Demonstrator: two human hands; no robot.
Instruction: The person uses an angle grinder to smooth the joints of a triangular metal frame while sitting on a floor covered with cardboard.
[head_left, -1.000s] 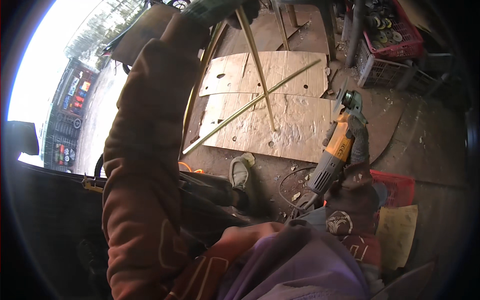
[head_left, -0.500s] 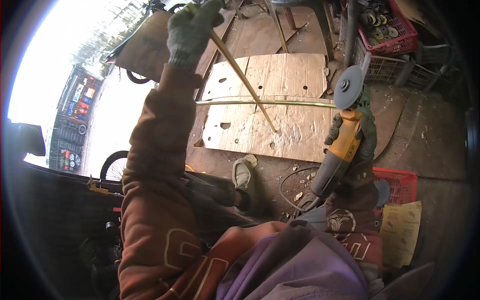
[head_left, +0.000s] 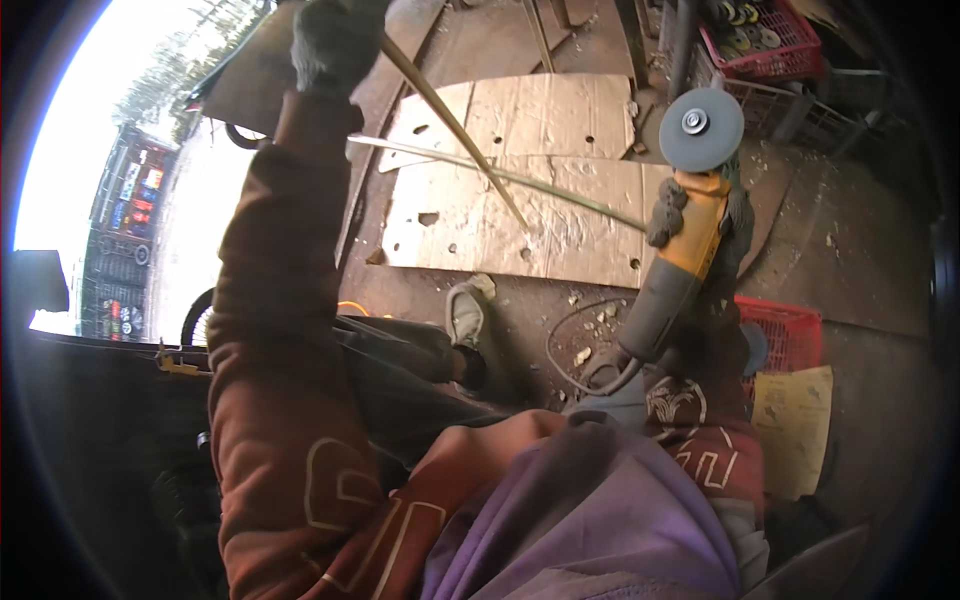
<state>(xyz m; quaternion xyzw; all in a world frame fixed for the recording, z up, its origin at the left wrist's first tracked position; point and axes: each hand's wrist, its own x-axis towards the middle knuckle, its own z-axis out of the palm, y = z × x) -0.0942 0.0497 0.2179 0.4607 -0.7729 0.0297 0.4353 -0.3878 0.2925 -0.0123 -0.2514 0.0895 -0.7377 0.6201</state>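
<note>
High at the upper left, my left hand (head_left: pixel 335 45), in a grey glove, is closed around the upper end of a thin brass-coloured metal rod (head_left: pixel 450 125). That rod slants down to the right, its lower end over the cardboard sheet (head_left: pixel 570 115). A second long, pale metal rod (head_left: pixel 580 202) crosses it and runs to the fingers of my right hand (head_left: pixel 668 212); whether they touch it I cannot tell. My right hand, also gloved, grips a yellow and dark grey angle grinder (head_left: pixel 664 305). Its grey disc (head_left: pixel 716 150) faces up at the far end.
A power cord (head_left: pixel 560 360) loops from the grinder beside my shoe (head_left: pixel 467 315). A red crate (head_left: pixel 790 325) and a sheet of yellowish paper (head_left: pixel 795 425) lie at my right. Farther off, another red crate (head_left: pixel 800 60) holds several discs. Debris dots the floor.
The crossing rod has swung from level to slanted, its left end farther away and its right end nearer. The scene has shifted up and left. Both hands keep their grips.
</note>
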